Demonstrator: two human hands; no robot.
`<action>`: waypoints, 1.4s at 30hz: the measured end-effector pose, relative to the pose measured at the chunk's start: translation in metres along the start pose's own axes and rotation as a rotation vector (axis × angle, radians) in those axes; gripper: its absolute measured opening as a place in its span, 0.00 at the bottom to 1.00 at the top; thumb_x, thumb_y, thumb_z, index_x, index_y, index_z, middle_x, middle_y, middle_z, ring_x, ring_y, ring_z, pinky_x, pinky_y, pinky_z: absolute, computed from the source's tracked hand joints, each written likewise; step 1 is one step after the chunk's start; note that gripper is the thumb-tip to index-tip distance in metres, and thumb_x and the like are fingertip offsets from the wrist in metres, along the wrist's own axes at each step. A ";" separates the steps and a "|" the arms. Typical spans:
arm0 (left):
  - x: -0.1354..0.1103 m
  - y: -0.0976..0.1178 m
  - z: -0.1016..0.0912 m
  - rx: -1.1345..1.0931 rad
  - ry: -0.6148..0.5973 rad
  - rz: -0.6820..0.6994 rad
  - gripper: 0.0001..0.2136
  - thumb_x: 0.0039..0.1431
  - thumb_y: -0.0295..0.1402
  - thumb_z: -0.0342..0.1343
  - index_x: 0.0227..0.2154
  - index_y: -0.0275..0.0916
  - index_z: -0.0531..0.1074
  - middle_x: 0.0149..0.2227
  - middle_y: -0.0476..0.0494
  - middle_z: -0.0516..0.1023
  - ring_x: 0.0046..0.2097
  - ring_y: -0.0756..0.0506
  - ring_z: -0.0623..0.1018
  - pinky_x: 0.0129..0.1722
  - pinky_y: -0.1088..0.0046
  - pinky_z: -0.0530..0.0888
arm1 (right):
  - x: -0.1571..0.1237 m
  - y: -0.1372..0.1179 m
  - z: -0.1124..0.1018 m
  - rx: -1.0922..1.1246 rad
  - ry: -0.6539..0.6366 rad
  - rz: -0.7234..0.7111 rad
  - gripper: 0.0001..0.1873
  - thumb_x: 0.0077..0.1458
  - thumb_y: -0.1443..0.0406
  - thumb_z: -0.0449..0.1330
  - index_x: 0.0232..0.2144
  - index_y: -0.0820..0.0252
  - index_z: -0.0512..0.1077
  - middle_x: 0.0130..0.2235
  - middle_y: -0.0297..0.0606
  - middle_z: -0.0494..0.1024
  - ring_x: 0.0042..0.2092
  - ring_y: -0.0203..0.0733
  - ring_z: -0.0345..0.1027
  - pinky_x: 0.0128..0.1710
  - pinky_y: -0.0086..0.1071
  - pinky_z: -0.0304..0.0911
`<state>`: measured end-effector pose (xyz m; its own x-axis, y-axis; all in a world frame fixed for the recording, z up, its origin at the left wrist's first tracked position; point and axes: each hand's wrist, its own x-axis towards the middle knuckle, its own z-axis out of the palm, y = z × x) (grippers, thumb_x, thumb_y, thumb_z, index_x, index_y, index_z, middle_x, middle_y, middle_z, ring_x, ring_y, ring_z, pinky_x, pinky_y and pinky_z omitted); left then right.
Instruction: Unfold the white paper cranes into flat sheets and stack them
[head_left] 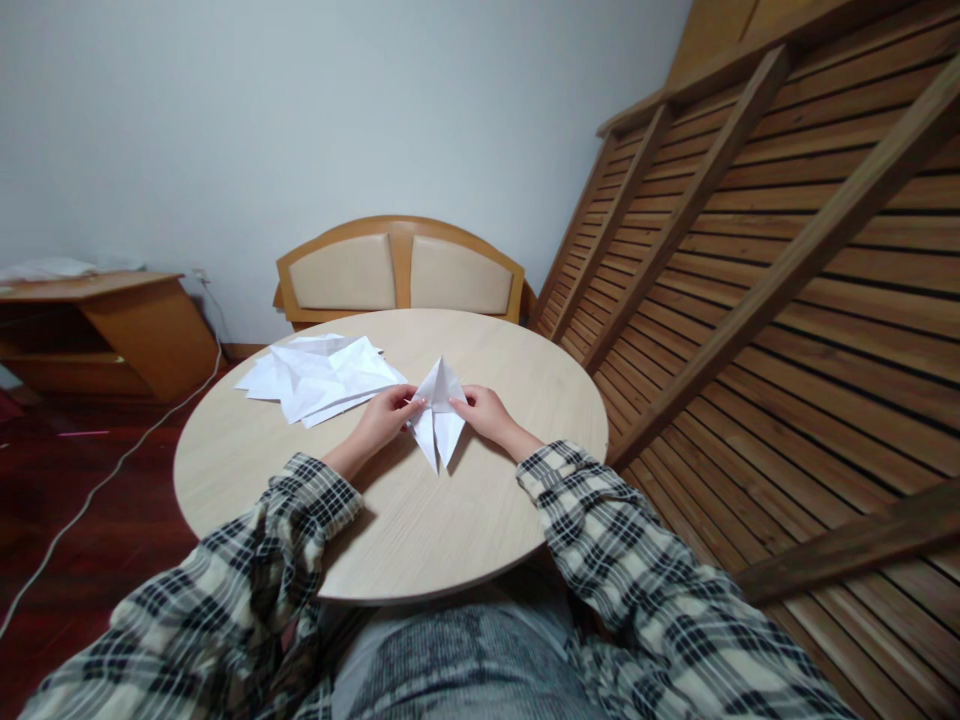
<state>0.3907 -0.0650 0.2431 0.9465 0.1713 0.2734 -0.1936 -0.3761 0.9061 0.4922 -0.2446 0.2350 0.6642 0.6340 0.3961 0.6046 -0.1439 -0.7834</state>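
A folded white paper [441, 388] is held between both hands just over the round table. It has a pointed top and two narrow points at the bottom, split by a slit. My left hand [391, 412] pinches its left edge, thumb on the front face. On the opposite edge, my right hand [486, 411] pinches it the same way. The fingers behind the paper are partly hidden. Left of the hands lies a pile of creased white paper sheets [319, 375].
The round light-wood table [420, 550] stands before me. Behind it is a headboard [403, 265] with cream panels. A slatted wooden frame [750, 330] leans along the right. At left are a wooden desk [161, 340] and a white cable [112, 475] on the dark red floor.
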 end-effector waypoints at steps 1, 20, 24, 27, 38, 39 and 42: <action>0.000 -0.001 0.000 0.005 -0.003 0.004 0.13 0.54 0.39 0.58 0.37 0.34 0.75 0.29 0.42 0.74 0.26 0.49 0.68 0.24 0.70 0.65 | 0.000 0.000 0.000 0.000 -0.002 0.001 0.09 0.56 0.66 0.57 0.31 0.65 0.76 0.34 0.41 0.79 0.33 0.39 0.68 0.33 0.30 0.59; 0.001 -0.002 -0.002 -0.001 0.031 0.005 0.09 0.54 0.35 0.57 0.34 0.34 0.73 0.29 0.44 0.72 0.28 0.48 0.69 0.29 0.69 0.66 | 0.006 0.006 0.004 0.238 0.066 0.078 0.24 0.62 0.49 0.48 0.29 0.62 0.70 0.30 0.37 0.72 0.32 0.37 0.64 0.33 0.30 0.60; 0.001 -0.002 -0.003 -0.010 0.086 0.009 0.10 0.53 0.35 0.57 0.35 0.34 0.73 0.31 0.43 0.73 0.30 0.48 0.69 0.30 0.69 0.66 | 0.007 0.005 0.005 0.382 0.051 0.166 0.16 0.61 0.56 0.52 0.30 0.62 0.71 0.30 0.38 0.73 0.31 0.36 0.65 0.33 0.30 0.62; 0.002 -0.003 -0.002 -0.019 0.100 0.006 0.11 0.53 0.35 0.57 0.36 0.34 0.72 0.32 0.43 0.74 0.32 0.47 0.70 0.31 0.69 0.66 | 0.006 0.001 0.006 0.416 -0.001 0.195 0.08 0.58 0.64 0.55 0.32 0.63 0.73 0.32 0.38 0.74 0.32 0.35 0.65 0.34 0.28 0.63; 0.002 -0.003 -0.002 -0.007 0.178 0.003 0.10 0.53 0.32 0.56 0.37 0.33 0.72 0.35 0.41 0.76 0.35 0.46 0.72 0.37 0.68 0.68 | 0.001 -0.004 0.007 0.502 -0.127 0.151 0.14 0.55 0.73 0.55 0.42 0.63 0.76 0.41 0.41 0.79 0.39 0.36 0.70 0.46 0.33 0.65; 0.002 -0.003 -0.002 -0.020 0.177 0.001 0.10 0.53 0.32 0.56 0.36 0.33 0.73 0.35 0.41 0.76 0.34 0.46 0.72 0.37 0.68 0.68 | 0.001 -0.003 0.007 0.503 -0.132 0.141 0.15 0.55 0.73 0.55 0.43 0.62 0.76 0.42 0.41 0.79 0.40 0.37 0.71 0.47 0.34 0.65; 0.003 -0.004 -0.002 -0.052 0.169 -0.002 0.09 0.52 0.31 0.57 0.36 0.33 0.73 0.34 0.41 0.76 0.34 0.46 0.72 0.36 0.68 0.68 | 0.001 0.000 0.006 0.515 -0.137 0.121 0.15 0.54 0.73 0.57 0.44 0.62 0.76 0.44 0.42 0.79 0.42 0.38 0.71 0.49 0.37 0.65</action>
<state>0.3937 -0.0617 0.2412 0.8908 0.3245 0.3180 -0.2091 -0.3285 0.9211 0.4901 -0.2389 0.2325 0.6313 0.7343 0.2494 0.2111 0.1468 -0.9664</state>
